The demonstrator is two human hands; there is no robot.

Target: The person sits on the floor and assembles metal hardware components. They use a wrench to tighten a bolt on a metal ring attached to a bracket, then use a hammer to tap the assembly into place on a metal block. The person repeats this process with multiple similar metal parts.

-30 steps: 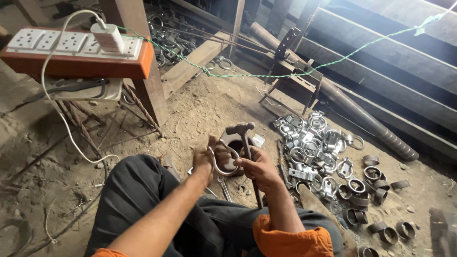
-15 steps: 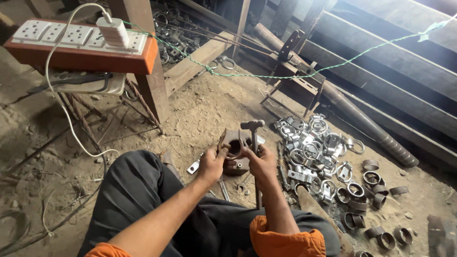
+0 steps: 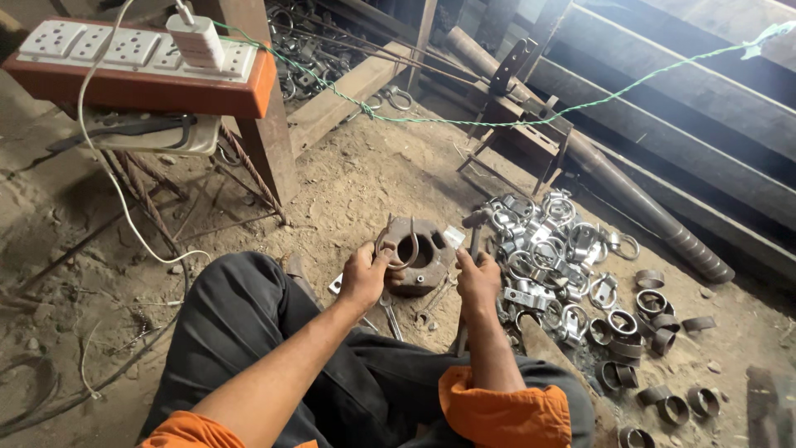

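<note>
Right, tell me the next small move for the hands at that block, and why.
Probably steady the metal ring on the rusty block with the left hand, then bring the hammer down on it. The left hand's fingers pinch the ring at the block's hole, and the right hand grips the hammer's handle with its head beside the block. The seating itself is too small to judge.

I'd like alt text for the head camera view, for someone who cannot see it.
Seated on a dirt floor, a person's left hand steadies a rusty round iron block with a hole, holding a metal ring against it, while the right hand grips a hammer. A heap of shiny metal ring clamps lies to the right.
</note>
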